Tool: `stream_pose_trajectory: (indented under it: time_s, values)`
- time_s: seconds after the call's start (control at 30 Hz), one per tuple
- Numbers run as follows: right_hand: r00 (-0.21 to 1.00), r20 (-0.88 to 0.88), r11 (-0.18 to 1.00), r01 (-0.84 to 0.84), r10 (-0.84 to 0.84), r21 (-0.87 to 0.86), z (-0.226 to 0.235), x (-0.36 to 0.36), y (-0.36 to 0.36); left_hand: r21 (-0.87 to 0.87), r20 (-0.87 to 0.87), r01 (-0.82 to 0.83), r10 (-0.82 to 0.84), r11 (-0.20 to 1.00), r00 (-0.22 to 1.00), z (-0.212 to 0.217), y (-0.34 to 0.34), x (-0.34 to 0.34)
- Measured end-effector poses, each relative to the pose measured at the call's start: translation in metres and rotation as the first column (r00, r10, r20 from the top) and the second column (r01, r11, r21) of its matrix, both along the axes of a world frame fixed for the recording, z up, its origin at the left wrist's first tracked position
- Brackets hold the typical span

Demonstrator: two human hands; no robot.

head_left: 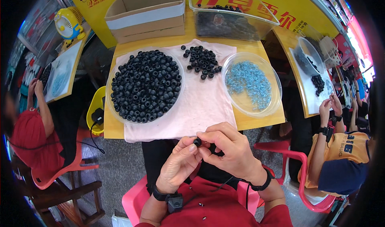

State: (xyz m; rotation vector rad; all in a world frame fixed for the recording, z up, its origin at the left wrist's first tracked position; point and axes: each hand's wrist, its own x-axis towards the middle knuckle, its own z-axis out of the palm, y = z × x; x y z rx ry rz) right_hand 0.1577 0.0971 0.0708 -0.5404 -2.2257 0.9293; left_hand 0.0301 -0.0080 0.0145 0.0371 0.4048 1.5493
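Just off the table's front edge, above my lap, my two hands meet at one round black bead. My left hand is closed, its thumb and fingertips pressed against the bead. From the other side my right hand has its thumb and forefinger at the same bead, the other fingers curled in. Whether a smaller part is also between the fingertips I cannot make out. A round clear tub heaped with black beads stands left on the table. More loose beads lie on the pale pink cloth. Small translucent blue pieces fill a shallow clear tub at the right.
Along the table's back stand an open cardboard box and a clear bin with black contents. A yellow basket is beside the table at left. People in red and orange tops work at side tables. A yellow fan stands far left.
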Motion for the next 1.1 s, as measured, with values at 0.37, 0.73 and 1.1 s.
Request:
stream_pose_trajectory:
  time_s: [0.37,0.73,1.1]
  values:
    - [0.997,-0.041,0.989,-0.067,0.073,0.135,0.002,0.001,0.010,-0.085,0.046,0.031,-0.027,0.996,0.999,0.013,0.004,0.004]
    - [0.990,0.051,0.960,-0.137,0.128,0.243,0.014,-0.011,0.025,-0.020,-0.009,-0.057,0.056,0.998,0.998,0.010,0.013,-0.005]
    - [0.941,0.027,0.921,0.324,-0.337,0.217,0.085,-0.056,0.189,0.161,-0.965,-0.461,0.040,0.873,-0.261,0.053,0.037,-0.082]
